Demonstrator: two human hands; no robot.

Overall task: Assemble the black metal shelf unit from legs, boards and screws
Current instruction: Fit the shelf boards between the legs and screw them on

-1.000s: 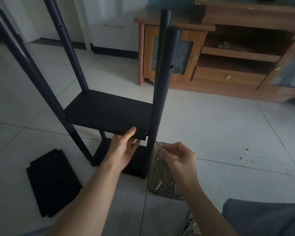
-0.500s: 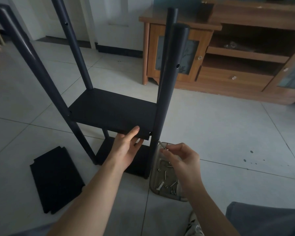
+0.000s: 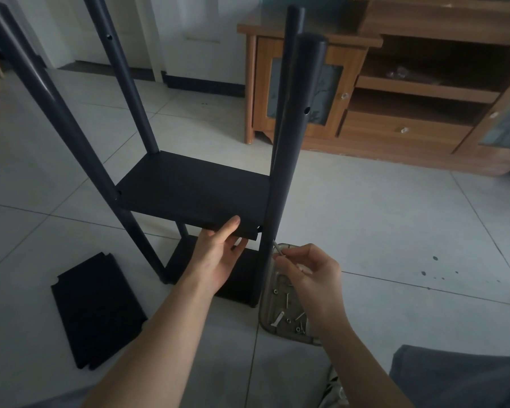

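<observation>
A black shelf unit stands on the tiled floor with several upright round legs; the near right leg [image 3: 289, 160] has a screw hole high up. A middle board [image 3: 195, 189] sits between the legs, and a lower board [image 3: 242, 278] lies near the floor. My left hand [image 3: 218, 257] grips the middle board's front edge, thumb on top. My right hand [image 3: 309, 275] pinches a silver screw [image 3: 277, 247], its tip touching the near right leg just below the board's corner. A clear tray [image 3: 283, 316] with several loose screws lies under my right hand.
A spare black board [image 3: 97, 310] lies flat on the floor at the left. A wooden TV cabinet [image 3: 395, 92] stands behind the shelf along the wall. My grey-clad knee [image 3: 460, 378] fills the lower right corner.
The view has drifted slightly, so the shelf appears a little further right and lower. My right hand has brought the screw up against the near right leg. My left hand keeps hold of the board.
</observation>
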